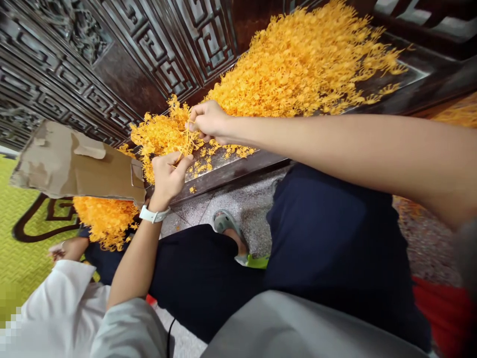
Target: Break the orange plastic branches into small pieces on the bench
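My left hand [169, 180], with a white watch [153, 215] on the wrist, is closed in a pinch on a thin yellow-orange strand piece [185, 144]. Just above it and to the right, my right hand [211, 122] also pinches a part of the yellow strands. Both hands are over the near edge of a smaller pile of yellow-orange plastic-looking pieces [158, 130]. Several loose pieces [203, 161] with finger-like prongs lie beside my hands. Which strand ends sit between my fingertips is partly hidden.
A large pile of the same pieces [294, 64] covers the dark wooden bench [238, 166], against a carved back [149, 44]. A torn cardboard divider [85, 164] stands left. Beyond it are another orange pile [106, 219] and a co-worker's hand [70, 248] and white sleeve.
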`<state>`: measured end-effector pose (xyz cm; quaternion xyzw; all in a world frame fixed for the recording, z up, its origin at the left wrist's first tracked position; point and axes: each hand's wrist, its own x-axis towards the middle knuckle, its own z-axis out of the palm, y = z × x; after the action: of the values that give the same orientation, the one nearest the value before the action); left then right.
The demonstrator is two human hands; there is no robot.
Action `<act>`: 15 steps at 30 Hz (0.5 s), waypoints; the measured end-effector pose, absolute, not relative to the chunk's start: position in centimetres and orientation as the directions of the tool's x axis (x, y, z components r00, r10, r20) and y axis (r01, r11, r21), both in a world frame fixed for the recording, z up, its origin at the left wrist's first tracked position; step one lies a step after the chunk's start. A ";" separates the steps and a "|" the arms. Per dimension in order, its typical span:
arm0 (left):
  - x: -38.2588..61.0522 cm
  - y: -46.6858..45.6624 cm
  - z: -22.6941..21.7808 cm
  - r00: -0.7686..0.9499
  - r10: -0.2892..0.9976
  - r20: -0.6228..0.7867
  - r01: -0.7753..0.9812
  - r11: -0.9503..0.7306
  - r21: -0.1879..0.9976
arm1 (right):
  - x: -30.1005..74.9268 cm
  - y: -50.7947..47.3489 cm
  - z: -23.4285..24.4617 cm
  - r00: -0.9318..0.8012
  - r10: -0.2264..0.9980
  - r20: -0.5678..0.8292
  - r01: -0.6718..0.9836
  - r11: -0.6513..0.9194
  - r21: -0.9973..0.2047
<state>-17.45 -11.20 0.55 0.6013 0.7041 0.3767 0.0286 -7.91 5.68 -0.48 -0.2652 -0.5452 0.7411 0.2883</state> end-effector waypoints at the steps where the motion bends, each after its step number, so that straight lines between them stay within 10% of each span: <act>1: -17.4 -11.2 0.5 -0.313 0.865 0.393 0.767 -0.014 0.642 | -7.9 5.8 -0.3 -0.692 0.719 -0.069 -0.148 -0.234 -0.961; 6: -16.8 -10.7 0.6 -0.491 0.828 0.272 0.359 -0.092 0.929 | -7.9 6.6 0.6 -0.704 0.710 0.009 -0.218 -0.204 -0.954; 15: -15.6 -10.9 1.7 -0.476 0.874 0.100 0.063 -0.079 0.995 | -7.5 9.2 2.1 -0.643 0.765 -0.030 -0.246 -0.243 -0.938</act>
<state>-15.62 -10.86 1.73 0.3938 0.5945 0.6201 0.3270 -7.50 9.15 2.06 -0.2527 -0.5137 0.7468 0.3384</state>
